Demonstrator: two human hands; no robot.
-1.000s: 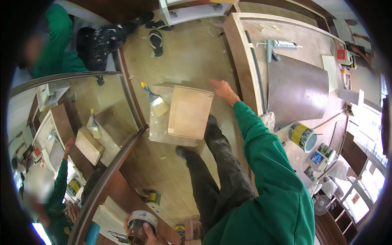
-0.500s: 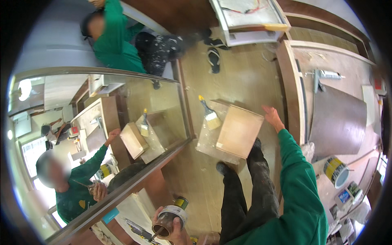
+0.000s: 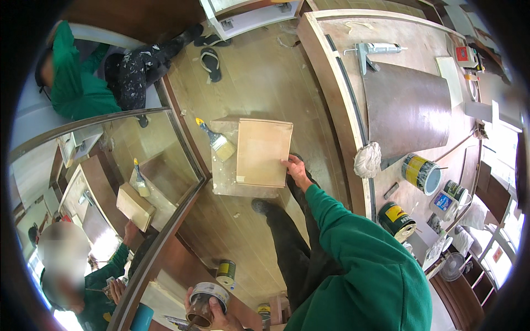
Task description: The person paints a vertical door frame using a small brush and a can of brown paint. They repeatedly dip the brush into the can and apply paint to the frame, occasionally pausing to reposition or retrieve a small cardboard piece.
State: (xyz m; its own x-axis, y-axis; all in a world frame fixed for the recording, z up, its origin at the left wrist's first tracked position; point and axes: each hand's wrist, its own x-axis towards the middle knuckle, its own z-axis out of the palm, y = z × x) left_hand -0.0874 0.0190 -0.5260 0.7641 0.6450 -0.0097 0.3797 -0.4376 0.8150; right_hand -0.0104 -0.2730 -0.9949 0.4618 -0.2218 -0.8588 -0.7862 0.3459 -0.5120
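Note:
A light wooden box (image 3: 264, 151) lies on a paint-spotted wooden stand (image 3: 243, 191) in front of my legs. My right hand (image 3: 298, 172) grips the box's right edge, its fingertips on the top face. On the stand, left of the box, lies a flat paintbrush (image 3: 220, 143) with pale bristles and a yellow-tipped dark handle. Low at the left, my left hand (image 3: 220, 317) is wrapped round a small paint-smeared can (image 3: 212, 294) that tilts and shows a brown inside. Its contents cannot be made out.
A framed mirror (image 3: 165, 160) stands close on the left, reflecting me. Beyond it a co-worker in green (image 3: 83, 83) reaches up. Sandals (image 3: 210, 64) lie on the floor. The right-hand workbench (image 3: 342, 83) bears a caulking gun (image 3: 375, 52), a brown panel (image 3: 411, 107) and paint cans (image 3: 422, 174).
My right hand has come from beside the box to grip its right edge. The box has turned slightly more square in view. My left hand still holds the can. The view has swung right.

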